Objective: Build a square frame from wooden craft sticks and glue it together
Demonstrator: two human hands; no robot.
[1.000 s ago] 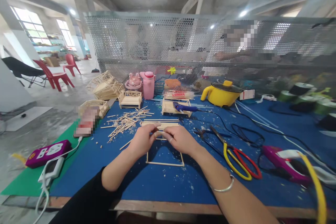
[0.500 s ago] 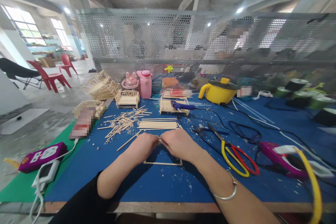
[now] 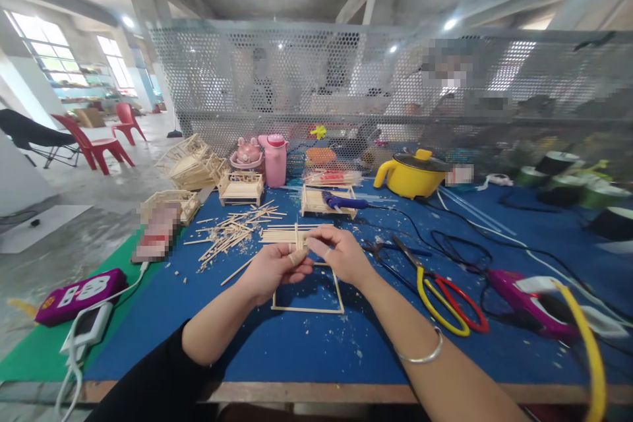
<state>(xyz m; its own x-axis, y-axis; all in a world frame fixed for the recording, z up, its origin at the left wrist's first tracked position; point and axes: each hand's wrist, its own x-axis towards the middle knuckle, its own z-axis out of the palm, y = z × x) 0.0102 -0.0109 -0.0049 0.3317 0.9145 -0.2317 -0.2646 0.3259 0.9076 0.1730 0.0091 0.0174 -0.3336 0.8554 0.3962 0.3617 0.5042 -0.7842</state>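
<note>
My left hand (image 3: pixel 279 270) is closed around a few short wooden sticks (image 3: pixel 297 236), which stand up from between its thumb and fingers. My right hand (image 3: pixel 341 252) reaches in from the other side, its thumb and fingertips pinched at the same sticks; the exact contact is partly hidden. Under both hands a thin rectangular frame of wooden sticks (image 3: pixel 307 309) lies flat on the blue table mat (image 3: pixel 277 349). Just beyond the hands is a row of longer wooden sticks (image 3: pixel 281 236). A loose pile of sticks (image 3: pixel 232 237) lies to the left.
A blue glue gun (image 3: pixel 349 202) rests on a small wooden stick model (image 3: pixel 316 199). Pliers (image 3: pixel 378 248) and scissors with yellow and red handles (image 3: pixel 442 293) lie at right, near cables. Behind stand a yellow pot (image 3: pixel 414 178), a pink jug (image 3: pixel 275 161) and a perforated screen (image 3: pixel 306 72).
My hands have risen slightly from the frame and turned, so the sticks now show upright. The left palm has rolled upward, and more of the flat frame is visible.
</note>
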